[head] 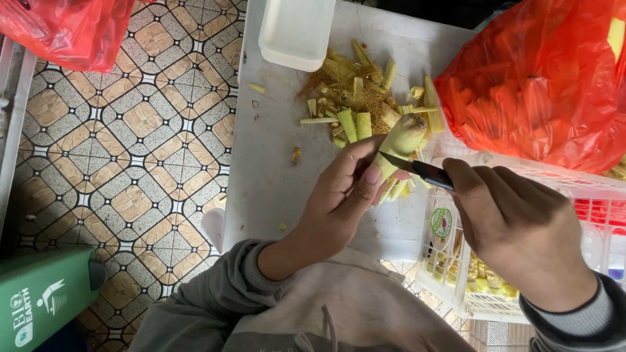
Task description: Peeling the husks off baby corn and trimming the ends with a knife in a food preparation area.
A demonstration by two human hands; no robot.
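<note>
Head view: above the white plastic surface [274, 163], the left hand [339, 202] grasps a pale yellow-green, stiff-looking stalk [401, 140] by its near end, seemingly light, while right hand [515, 228] fingers clench a dark-handled small knife [417, 168] touching it.

Patterned tile floor [130, 150] in brown, grey, black; white table [274, 169] above; even light.

Right hand [515, 225] presses knife [417, 168] into held stalk [399, 142].
</note>
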